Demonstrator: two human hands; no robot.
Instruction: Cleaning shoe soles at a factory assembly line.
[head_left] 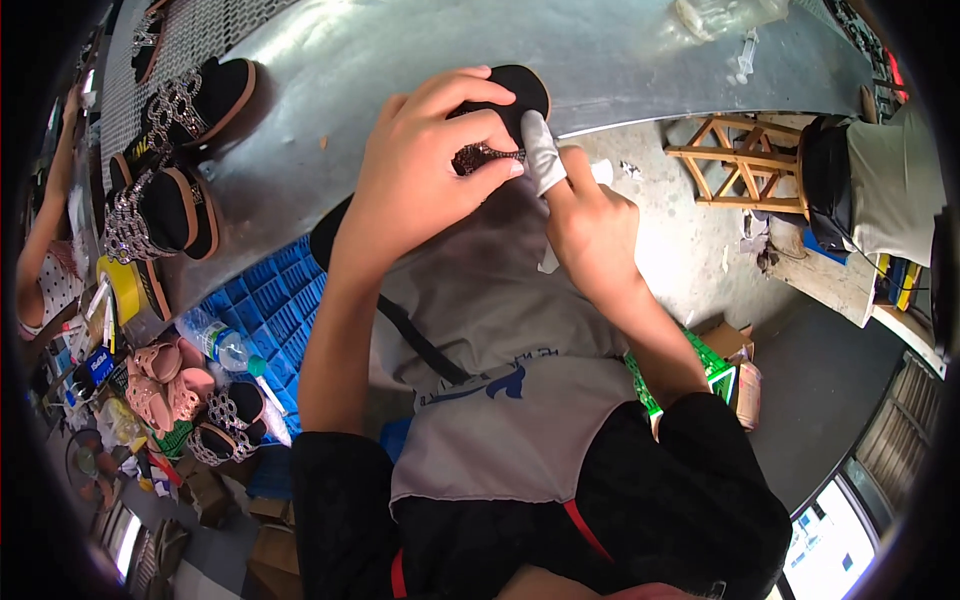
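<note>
A black sandal (522,90) with a tan sole edge is held up near the front edge of the metal table. My left hand (425,150) is closed on it, its fingers and thumb curled round a dark, glittery strap (478,158). My right hand (590,225) meets the sandal from the right. Its index finger, in a white finger cover (541,150), presses along the sandal's edge, while the other fingers are curled in. My hands hide much of the sandal, and whatever the right thumb does is out of sight.
Several black sandals with silvery chain-like straps (160,205) stand on the metal table (340,60) at left. Below are a yellow tape roll (122,290), a blue plastic crate (265,300), a bottle (228,348) and pink sandals (155,385). A wooden stool (745,160) and another person (895,185) are at right.
</note>
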